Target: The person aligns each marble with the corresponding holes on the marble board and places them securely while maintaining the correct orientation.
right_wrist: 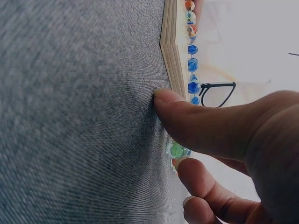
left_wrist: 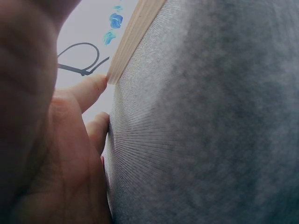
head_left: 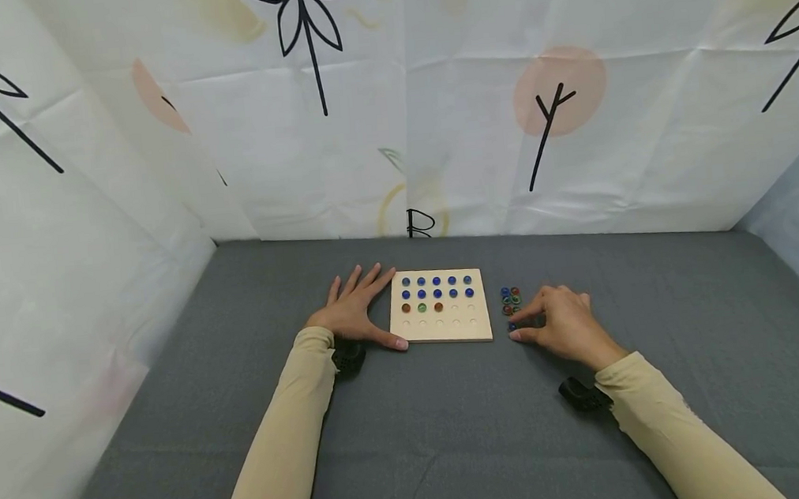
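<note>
pinching at a small blue marble [head_left: 512,326] on the grey cloth [head_left: 458,434], the right hand [head_left: 564,324] has thumb and forefinger closing round it, tips on the cloth; whether the marble is already off the surface i cannot tell. just beyond those fingertips sits a little heap of loose marbles [head_left: 511,297], blue, green, red and orange, bunched together and touching one another. in the right wrist view the thumb [right_wrist: 196,121] presses the cloth close to the corner of the wooden board [right_wrist: 172,51], with a green marble [right_wrist: 177,150] behind it.

the left hand [head_left: 350,314] lies flat and relaxed, holding nothing, fingers spread on the cloth at the board's left edge, thumb [head_left: 387,339] along its near corner; the left wrist view shows a fingertip [left_wrist: 96,86] touching that edge of the board [left_wrist: 135,32].

the wooden board [head_left: 438,306] lies flat between the two hands. two rows of blue marbles [head_left: 436,287] fill its far holes, a third row holds three, brownish, green, brownish, and the other holes are bare.

risks, as i judge them: a glass marble is smooth and round, so a shallow pinch could squirt it out to roll off across the cloth. the heap is so near that a stray knuckle could scatter it. should the left hand lift, a nudge from the right could shift the board and shake seated marbles out of their shallow holes
</note>
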The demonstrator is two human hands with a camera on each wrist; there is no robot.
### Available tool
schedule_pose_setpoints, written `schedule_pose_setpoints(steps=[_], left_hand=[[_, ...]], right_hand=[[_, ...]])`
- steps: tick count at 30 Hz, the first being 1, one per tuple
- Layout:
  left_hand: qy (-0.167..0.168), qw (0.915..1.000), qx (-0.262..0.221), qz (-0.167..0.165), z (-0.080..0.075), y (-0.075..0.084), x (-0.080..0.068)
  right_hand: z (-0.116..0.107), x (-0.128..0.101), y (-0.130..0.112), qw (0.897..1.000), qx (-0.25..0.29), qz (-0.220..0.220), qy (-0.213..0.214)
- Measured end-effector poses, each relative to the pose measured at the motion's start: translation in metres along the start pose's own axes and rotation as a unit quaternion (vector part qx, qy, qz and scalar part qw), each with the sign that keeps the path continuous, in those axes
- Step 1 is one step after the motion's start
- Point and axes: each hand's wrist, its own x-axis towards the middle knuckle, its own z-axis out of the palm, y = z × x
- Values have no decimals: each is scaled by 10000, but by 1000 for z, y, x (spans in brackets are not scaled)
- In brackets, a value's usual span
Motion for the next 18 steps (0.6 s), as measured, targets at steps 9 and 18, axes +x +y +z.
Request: schedule_pose_setpoints(steps=[9, 18], left_hand=[[8, 10000, 13, 2, 0, 0, 0], [15, 10000, 11, -21, 1, -2, 1]], right_hand=[[-2, 0, -2, 10000, 69, 15, -12], [-4, 3, -9, 9998, 89, 138, 122]])
